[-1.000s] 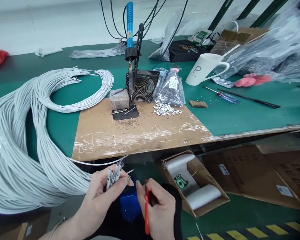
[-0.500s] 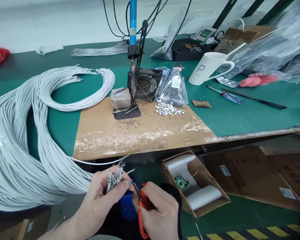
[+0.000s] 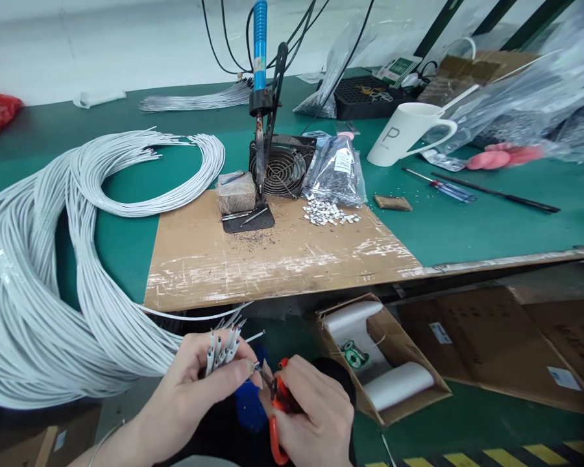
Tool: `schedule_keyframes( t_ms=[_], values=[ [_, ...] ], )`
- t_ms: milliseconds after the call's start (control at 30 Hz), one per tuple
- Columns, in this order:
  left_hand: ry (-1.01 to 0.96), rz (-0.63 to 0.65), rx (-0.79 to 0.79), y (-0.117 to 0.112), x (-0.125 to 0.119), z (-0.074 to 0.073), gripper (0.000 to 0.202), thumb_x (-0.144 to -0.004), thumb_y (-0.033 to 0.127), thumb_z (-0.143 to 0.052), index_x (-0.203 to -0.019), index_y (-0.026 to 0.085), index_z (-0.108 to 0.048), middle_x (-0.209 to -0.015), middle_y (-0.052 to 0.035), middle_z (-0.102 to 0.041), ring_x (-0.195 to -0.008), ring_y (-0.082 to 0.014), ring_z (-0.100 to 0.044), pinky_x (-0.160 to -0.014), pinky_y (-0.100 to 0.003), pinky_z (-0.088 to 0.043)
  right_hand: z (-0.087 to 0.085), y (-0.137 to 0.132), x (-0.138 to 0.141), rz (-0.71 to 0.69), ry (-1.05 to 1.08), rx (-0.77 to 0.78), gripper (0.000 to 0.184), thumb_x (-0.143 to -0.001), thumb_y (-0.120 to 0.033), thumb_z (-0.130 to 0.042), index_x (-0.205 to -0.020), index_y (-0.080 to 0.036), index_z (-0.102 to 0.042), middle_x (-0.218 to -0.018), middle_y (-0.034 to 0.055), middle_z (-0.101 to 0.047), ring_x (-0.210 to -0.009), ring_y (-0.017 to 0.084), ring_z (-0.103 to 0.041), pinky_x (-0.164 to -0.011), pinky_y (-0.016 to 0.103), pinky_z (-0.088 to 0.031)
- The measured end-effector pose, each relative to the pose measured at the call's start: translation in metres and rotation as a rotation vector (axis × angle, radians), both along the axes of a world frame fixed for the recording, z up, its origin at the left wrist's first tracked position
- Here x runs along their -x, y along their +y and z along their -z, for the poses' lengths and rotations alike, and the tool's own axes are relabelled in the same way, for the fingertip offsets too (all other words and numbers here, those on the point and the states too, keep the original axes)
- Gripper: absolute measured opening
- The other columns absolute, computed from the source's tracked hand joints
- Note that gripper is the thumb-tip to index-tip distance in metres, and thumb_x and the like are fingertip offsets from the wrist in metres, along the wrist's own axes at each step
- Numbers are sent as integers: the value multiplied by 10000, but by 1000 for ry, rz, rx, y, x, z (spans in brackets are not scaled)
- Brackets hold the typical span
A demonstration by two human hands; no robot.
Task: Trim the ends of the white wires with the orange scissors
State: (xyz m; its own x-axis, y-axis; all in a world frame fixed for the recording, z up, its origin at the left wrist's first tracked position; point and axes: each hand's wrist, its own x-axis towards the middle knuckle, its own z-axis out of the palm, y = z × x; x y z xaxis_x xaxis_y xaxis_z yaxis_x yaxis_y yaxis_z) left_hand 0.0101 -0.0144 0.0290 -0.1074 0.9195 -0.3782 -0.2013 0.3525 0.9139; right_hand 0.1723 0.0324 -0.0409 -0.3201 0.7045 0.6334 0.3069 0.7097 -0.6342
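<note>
My left hand (image 3: pixel 199 389) is closed round the stripped ends of several white cables (image 3: pixel 221 344), below the table's front edge. These ends belong to a large bundle of white cables (image 3: pixel 43 285) that coils over the green table on the left. My right hand (image 3: pixel 316 415) grips red-handled cutters (image 3: pixel 275 415). Their tip touches a wire end at my left thumb. A blue container (image 3: pixel 248 402) shows between my hands.
A brown board (image 3: pixel 272 253) lies on the green table (image 3: pixel 467 220) and carries a soldering iron in its stand (image 3: pixel 261 117), a fan (image 3: pixel 279 168), a pile of small metal terminals (image 3: pixel 328 213) and a bag of parts (image 3: pixel 335 172). A white mug (image 3: pixel 403 133) and a screwdriver (image 3: pixel 438 186) lie at the right. Cardboard boxes (image 3: pixel 384 363) sit under the table.
My right hand has turned the cutters and brought their tip up to the wire ends in my left hand. My left hand has stayed nearly still.
</note>
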Motion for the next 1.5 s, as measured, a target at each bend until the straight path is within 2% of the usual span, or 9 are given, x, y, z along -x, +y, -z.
schedule_keyframes(
  t_ms=[133, 267, 467, 567, 700, 967, 1133, 1333, 1500],
  values=[
    [-81, -23, 21, -1, -1, -3, 159, -870, 349, -761, -774, 224, -779, -726, -17, -757, -799, -209, -671, -776, -285, -486, 1, 0, 1, -3, 3, -35, 402, -869, -18, -591, -655, -244, -336, -572, -65, -327, -504, 109, -295, -461, 283, -222],
    [-133, -12, 31, -2, 0, -1, 140, -876, 327, -768, -784, 223, -783, -728, -13, -760, -779, -199, -678, -771, -280, -496, 3, 1, -1, -13, 11, -48, 393, -855, -7, -612, -680, -247, -355, -589, -61, -316, -522, 119, -284, -474, 287, -229],
    [-135, 19, 33, 0, 3, -1, 125, -866, 297, -760, -770, 217, -774, -724, -5, -754, -765, -195, -673, -786, -287, -497, 5, 3, -6, -37, -20, -67, 348, -824, -6, -618, -718, -250, -395, -619, -49, -343, -550, 133, -303, -482, 291, -249],
    [-113, 83, 16, 2, 5, -1, 152, -875, 307, -749, -758, 211, -770, -731, -14, -761, -787, -203, -677, -794, -290, -487, 6, 4, -8, -47, -29, -59, 325, -815, -6, -596, -721, -250, -404, -619, -46, -350, -550, 137, -314, -478, 295, -249],
    [-88, 102, 13, 2, 6, -1, 168, -890, 333, -737, -777, 213, -771, -747, -18, -759, -750, -196, -662, -747, -287, -476, 6, 3, -8, -60, -18, -30, 316, -777, 0, -556, -711, -251, -376, -619, -50, -334, -548, 135, -302, -476, 287, -245],
    [-44, 60, 43, 1, 4, -2, 190, -853, 366, -750, -746, 208, -749, -706, -6, -698, -664, -171, -571, -690, -283, -439, 6, 3, -8, -46, -11, -34, 307, -773, 14, -554, -716, -246, -400, -610, -51, -355, -538, 127, -328, -476, 273, -266],
    [-37, 153, 36, 1, 7, -3, 212, -894, 371, -718, -766, 203, -740, -717, -5, -687, -610, -142, -465, -631, -275, -371, 6, 2, -11, -45, -41, -59, 328, -788, 13, -560, -715, -249, -378, -621, -47, -323, -556, 138, -296, -480, 292, -236],
    [-38, 161, 109, 3, 8, -2, 227, -843, 382, -726, -741, 179, -725, -686, -22, -678, -554, -125, -327, -538, -282, -224, 9, 3, -12, -27, -52, -100, 315, -819, -12, -596, -724, -247, -409, -620, -43, -359, -554, 141, -309, -478, 288, -264],
    [-23, 186, 86, 3, 10, 0, 225, -859, 372, -712, -734, 187, -737, -646, 4, -635, -538, -124, -310, -537, -280, -236, 9, 4, -9, -49, -48, -82, 332, -817, 6, -583, -708, -246, -398, -607, -46, -354, -543, 137, -301, -476, 294, -241]
  ],
)
